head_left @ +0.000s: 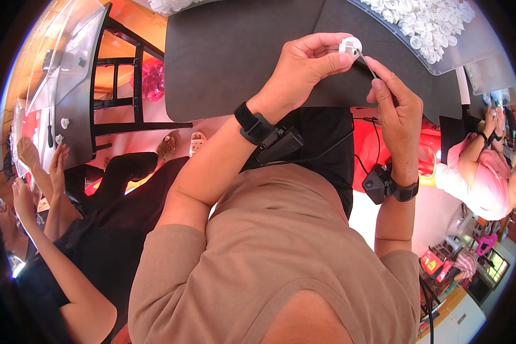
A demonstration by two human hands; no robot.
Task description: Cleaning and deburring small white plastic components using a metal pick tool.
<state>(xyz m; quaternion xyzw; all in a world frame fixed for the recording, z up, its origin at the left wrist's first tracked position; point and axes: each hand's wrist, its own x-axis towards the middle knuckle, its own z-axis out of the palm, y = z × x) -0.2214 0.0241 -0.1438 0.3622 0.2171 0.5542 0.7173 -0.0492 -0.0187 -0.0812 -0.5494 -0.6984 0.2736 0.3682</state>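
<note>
My left hand (307, 64) pinches a small round white plastic part (350, 45) between thumb and fingers, held up over the dark mat (229, 51). My right hand (397, 109) grips a thin metal tool (368, 64) whose tip touches the white part. Both wrists wear black straps with small black devices. My tan shirt fills the lower middle of the view.
A clear tray (470, 40) heaped with several white plastic parts sits at the top right. A person in pink (479, 172) works at the right. Another person in black (69, 241) sits at the left, hands near a clear sheet. A black metal frame (120, 86) stands beside the mat.
</note>
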